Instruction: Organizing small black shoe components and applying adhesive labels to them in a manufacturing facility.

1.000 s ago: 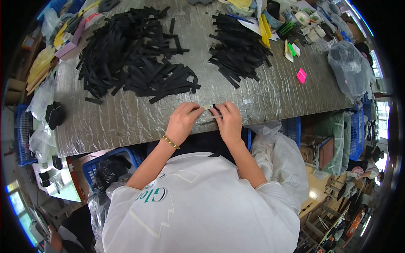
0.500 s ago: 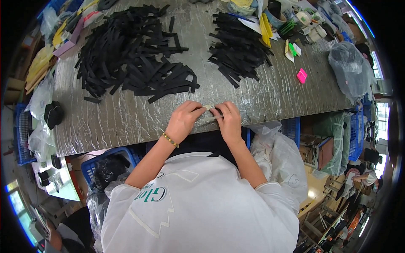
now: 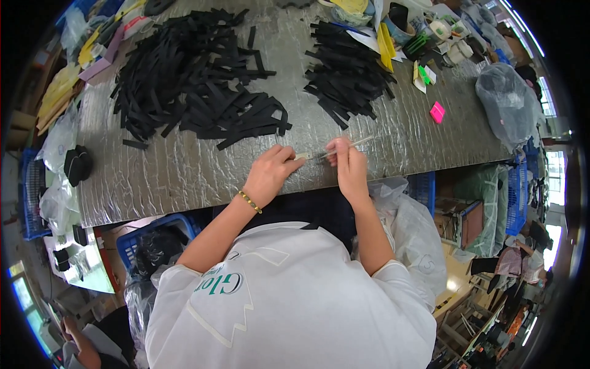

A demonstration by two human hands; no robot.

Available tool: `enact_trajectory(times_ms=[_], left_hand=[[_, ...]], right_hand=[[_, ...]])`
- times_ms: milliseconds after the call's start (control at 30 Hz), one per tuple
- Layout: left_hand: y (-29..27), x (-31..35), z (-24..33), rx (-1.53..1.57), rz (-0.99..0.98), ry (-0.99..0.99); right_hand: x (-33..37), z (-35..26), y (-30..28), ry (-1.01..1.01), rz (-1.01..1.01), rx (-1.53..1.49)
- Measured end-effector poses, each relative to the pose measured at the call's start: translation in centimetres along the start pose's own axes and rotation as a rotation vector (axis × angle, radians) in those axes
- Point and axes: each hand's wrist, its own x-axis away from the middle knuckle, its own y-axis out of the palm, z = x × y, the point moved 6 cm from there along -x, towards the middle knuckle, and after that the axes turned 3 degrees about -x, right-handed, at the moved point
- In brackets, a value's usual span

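Cream-coloured, small and oblong, a flat piece (image 3: 302, 156) is held over the near part of the silvery desk (image 3: 184, 178), nearer than the left heap of black strips (image 3: 184, 86) and the right heap of black strips (image 3: 347, 71), in the closed thumb-and-finger grip of the left hand (image 3: 270, 169). The right hand (image 3: 349, 163) has its grip closed around a thin pale stick (image 3: 362, 141) slanting toward the far right. Half a second ago those right fingers were up against the flat piece's right end; now they stand apart from it, farther right, while the left hand has barely moved.
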Motion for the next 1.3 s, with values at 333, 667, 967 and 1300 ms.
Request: enact_trajectory(times_ms=[333, 667, 967, 1300], left_hand=[[-0.1, -0.1, 0.3, -0.035, -0.029, -0.011], [0.1, -0.1, 0.3, -0.032, -0.009, -0.009], [0.3, 0.2, -0.3, 0.015, 0.029, -0.074], [0.4, 0.4, -0.9, 0.16, 0.102, -0.175]], right_hand=[[0.9, 0.6, 1.6, 0.052, -0.038, 0.003], [0.9, 0.7, 1.6, 0.01, -0.009, 0.02], [1.2, -0.3, 1.5, -0.011, -0.092, 0.058], [0.7, -1.0, 4.1, -0.083, -0.152, 0.072]])
